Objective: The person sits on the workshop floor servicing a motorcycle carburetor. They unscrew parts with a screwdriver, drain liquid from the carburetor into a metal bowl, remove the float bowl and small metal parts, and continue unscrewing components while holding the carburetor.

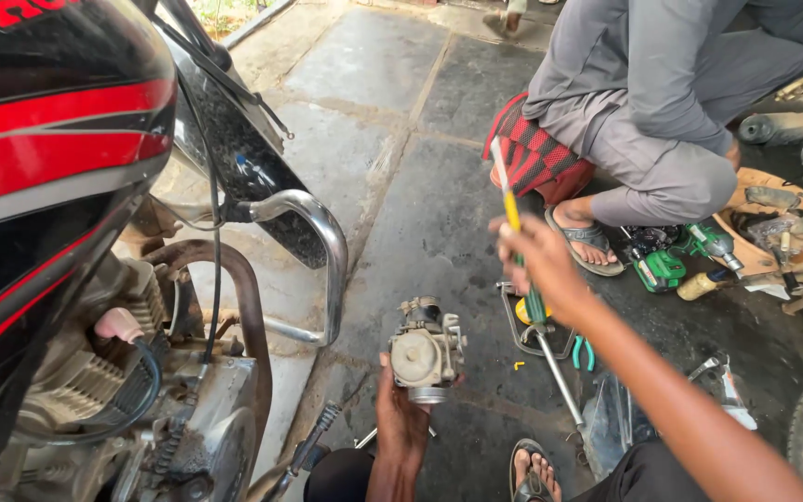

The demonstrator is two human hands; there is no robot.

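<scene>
1. left hand [400, 409]: raised low in the middle of the view, fingers clamped round the underside of a carburettor [427, 350].
2. carburettor: grey metal, round cap facing the camera, held up above the stone floor [420, 214], just right of the motorcycle's engine [95, 390].
3. right hand [539, 265]: fingers closed on a screwdriver [519, 244] at mid-handle; arm stretched forward from the lower right.
4. screwdriver: yellow and green handle, pointing up and slightly left, well apart from the carburettor.
5. motorcycle: black and red tank [48, 121] fills the left; chrome crash guard [322, 251] curves beside the engine.
6. floor items: a long metal rod [559, 376] and small green-handled pliers [583, 351] lie below the right hand.
7. another person [662, 102]: crouched at upper right in grey clothes and sandals, green power tools [662, 265] beside their foot.
8. own foot [533, 472]: in a sandal at the bottom edge.
</scene>
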